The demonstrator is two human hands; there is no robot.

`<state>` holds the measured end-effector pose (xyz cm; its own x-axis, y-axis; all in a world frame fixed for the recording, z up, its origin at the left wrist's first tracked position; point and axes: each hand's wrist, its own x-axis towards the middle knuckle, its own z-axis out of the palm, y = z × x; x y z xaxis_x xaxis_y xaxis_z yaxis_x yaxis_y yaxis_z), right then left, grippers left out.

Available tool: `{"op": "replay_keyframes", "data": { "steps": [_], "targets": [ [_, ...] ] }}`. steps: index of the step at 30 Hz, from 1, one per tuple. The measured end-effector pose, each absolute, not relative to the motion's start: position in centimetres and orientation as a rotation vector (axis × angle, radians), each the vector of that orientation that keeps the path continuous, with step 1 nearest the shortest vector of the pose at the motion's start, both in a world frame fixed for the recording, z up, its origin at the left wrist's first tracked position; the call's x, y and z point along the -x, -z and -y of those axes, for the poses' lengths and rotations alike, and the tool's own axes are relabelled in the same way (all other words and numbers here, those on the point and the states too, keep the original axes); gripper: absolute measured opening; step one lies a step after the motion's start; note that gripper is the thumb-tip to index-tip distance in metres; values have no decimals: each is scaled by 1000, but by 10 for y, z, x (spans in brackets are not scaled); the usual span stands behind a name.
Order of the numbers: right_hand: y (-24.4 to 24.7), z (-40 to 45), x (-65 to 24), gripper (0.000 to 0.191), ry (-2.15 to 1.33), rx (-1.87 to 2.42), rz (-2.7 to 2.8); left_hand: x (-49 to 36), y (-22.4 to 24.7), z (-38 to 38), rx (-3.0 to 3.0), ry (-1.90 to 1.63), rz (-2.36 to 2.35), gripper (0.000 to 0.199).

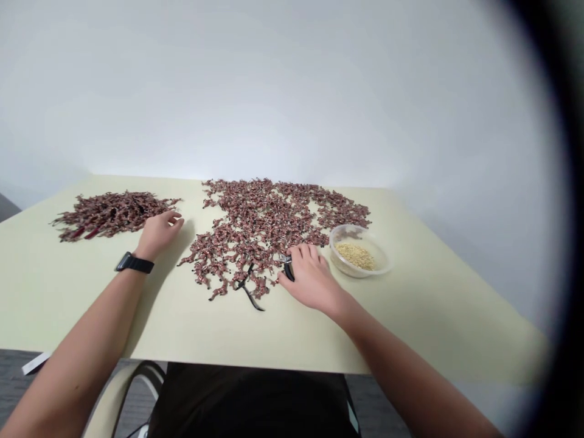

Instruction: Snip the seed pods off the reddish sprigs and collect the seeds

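**Lap and seat:** Dark clothing fills the space just below the near counter edge, with a pale chair frame with a dark inner band beside it, above a grey carpet.

**Stray item:** A white card pokes out from under the near left corner of the counter.

**Left hand:** The left hand lies palm down on the counter, holding nothing, with a black wristwatch on its wrist. Its fingers sit loosely together and slightly curled, just beside the right edge of the left pile.

**Right hand:** The right hand rests at the near right edge of the middle spread. Its fingers curl over a small pair of black-handled snips, clamping them, with a bit of metal showing beyond the fingertips.

**Black strip:** A thin black strip lies across the near part of the middle spread, apart from the snips.

**Middle spread:** Many small red-brown pieces lie in a loose, single-layer sprawl at the centre of the counter, with gaps of bare surface.

**Left pile:** A denser heap of the same pieces sits at the far left, with a few red strips at its near edge.

**Bowl:** A clear plastic bowl holding pale grain-like bits stands to the right, touching the spread's edge.

**Background:** A plain white wall rises behind the counter.
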<state>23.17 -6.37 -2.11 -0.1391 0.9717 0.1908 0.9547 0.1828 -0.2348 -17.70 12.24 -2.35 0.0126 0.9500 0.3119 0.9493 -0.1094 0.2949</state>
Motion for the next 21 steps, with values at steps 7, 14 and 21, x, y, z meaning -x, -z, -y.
{"op": "replay_keyframes", "data": {
  "steps": [7,14,21],
  "targets": [
    [1,69,-234,49,-78,1735,2172,158,20,-113,-2292,-681,-2001,45],
    [-49,37,-328,25,-191,1816,2111,128,12,-107,-2314,-693,-1863,43],
    [-4,21,-385,18,-188,1916,2089,31,-22,-131,-2613,-760,-1423,40]
  ]
}}
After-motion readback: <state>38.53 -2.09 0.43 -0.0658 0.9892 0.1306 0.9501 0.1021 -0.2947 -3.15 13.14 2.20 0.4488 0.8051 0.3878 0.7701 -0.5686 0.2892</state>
